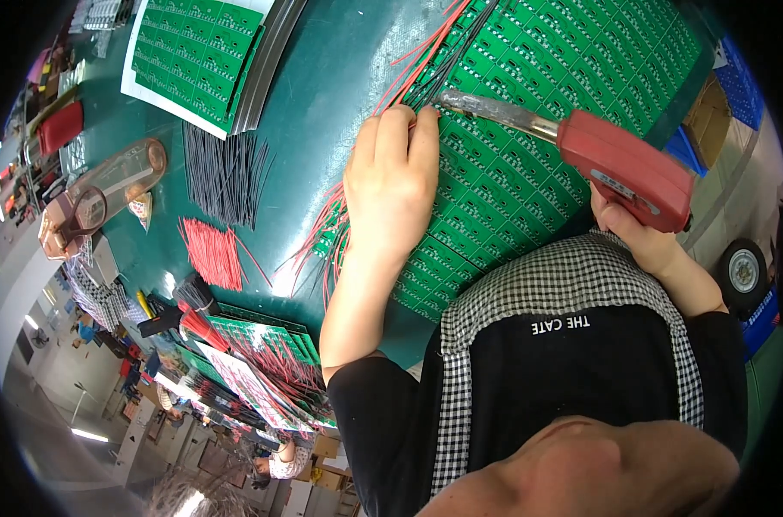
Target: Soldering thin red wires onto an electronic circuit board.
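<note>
My right hand (pixel 639 234) grips a red soldering gun (pixel 628 159) from below. Its metal barrel points left, and the tip is just beside the fingertips of my left hand (pixel 391 185). That hand is closed, fingers bent, on thin red and black wires (pixel 426 82) at the left edge of a large sheet of green circuit boards (pixel 503 185). The sheet carries rows of small identical boards with pale solder spots. More red wires (pixel 327 233) stick out past the left side of my wrist. The fingertips partly hide the wire ends.
Left on the green table (pixel 309 112) lie a bundle of black wires (pixel 223 177) and a bundle of red wires (pixel 212 252). A stack of green boards (pixel 197 56) sits at the far left. Wired boards (pixel 262 362) are piled near my left elbow. A brownish transparent container (pixel 107 194) stands farther left.
</note>
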`<state>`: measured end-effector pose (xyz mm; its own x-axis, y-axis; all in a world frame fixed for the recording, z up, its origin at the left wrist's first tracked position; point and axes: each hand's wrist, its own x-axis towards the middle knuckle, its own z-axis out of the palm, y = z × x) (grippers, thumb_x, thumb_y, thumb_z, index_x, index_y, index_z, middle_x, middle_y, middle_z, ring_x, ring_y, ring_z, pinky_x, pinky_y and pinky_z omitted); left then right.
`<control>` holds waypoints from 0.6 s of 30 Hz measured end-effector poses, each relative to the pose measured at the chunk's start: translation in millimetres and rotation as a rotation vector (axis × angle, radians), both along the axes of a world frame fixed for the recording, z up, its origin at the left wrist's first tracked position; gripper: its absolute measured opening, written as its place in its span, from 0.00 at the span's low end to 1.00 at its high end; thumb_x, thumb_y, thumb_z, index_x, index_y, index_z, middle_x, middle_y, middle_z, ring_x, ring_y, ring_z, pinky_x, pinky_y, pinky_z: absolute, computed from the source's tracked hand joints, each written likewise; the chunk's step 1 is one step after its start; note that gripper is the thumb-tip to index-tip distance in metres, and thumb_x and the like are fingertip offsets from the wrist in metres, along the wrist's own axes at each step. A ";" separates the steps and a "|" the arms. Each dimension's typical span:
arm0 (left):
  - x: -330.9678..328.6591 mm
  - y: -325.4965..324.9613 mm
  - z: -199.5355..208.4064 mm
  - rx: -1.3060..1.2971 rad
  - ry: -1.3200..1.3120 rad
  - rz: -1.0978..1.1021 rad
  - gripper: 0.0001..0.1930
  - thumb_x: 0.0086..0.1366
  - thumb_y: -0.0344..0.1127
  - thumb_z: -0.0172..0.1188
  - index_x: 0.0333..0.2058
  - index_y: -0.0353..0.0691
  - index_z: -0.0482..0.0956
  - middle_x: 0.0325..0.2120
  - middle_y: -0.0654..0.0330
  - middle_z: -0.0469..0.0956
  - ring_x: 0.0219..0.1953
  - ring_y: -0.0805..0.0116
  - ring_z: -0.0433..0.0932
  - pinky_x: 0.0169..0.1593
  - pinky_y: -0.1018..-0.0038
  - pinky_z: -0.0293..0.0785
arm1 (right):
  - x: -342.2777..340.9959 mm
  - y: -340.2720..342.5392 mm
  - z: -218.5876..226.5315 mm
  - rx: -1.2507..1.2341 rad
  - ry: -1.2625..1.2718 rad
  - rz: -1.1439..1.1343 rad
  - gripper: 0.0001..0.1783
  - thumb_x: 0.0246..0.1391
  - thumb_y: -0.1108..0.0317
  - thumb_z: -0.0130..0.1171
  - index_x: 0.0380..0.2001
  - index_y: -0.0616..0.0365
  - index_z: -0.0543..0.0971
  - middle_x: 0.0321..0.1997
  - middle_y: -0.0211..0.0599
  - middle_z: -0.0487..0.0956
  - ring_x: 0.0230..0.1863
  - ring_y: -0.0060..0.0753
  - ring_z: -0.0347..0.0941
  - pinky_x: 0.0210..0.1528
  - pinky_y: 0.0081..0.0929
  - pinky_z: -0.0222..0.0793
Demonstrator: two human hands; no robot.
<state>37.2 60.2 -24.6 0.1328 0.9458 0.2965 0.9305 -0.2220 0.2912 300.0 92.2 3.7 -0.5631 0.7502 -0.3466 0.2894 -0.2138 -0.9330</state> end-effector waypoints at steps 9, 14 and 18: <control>1.6 -0.3 2.0 0.007 0.068 -0.009 0.14 0.45 0.26 0.54 0.34 0.34 0.74 0.28 0.58 0.68 0.29 0.64 0.70 0.30 0.74 0.71 | 0.2 3.8 2.4 -0.093 0.273 -0.039 0.24 0.48 0.75 0.56 0.50 0.61 0.67 0.44 0.37 0.74 0.46 0.27 0.69 0.45 0.22 0.64; 3.6 0.5 -1.9 0.012 0.092 -0.022 0.14 0.45 0.27 0.53 0.34 0.34 0.74 0.29 0.58 0.68 0.29 0.64 0.70 0.29 0.74 0.71 | -0.4 4.0 2.7 -0.105 0.283 -0.081 0.23 0.47 0.76 0.56 0.50 0.61 0.67 0.43 0.37 0.74 0.46 0.27 0.69 0.46 0.23 0.65; 2.8 -1.4 3.3 0.016 0.109 -0.007 0.14 0.45 0.27 0.53 0.34 0.33 0.74 0.29 0.58 0.69 0.29 0.65 0.70 0.29 0.74 0.71 | 1.6 5.3 5.2 -0.078 0.168 -0.036 0.20 0.45 0.75 0.59 0.45 0.61 0.72 0.39 0.35 0.76 0.38 0.23 0.71 0.39 0.21 0.67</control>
<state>40.0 58.8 -21.3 0.1715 0.9399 0.2952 0.9551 -0.2321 0.1843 301.6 97.5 8.9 -0.5909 0.7455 -0.3082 0.1217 -0.2952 -0.9476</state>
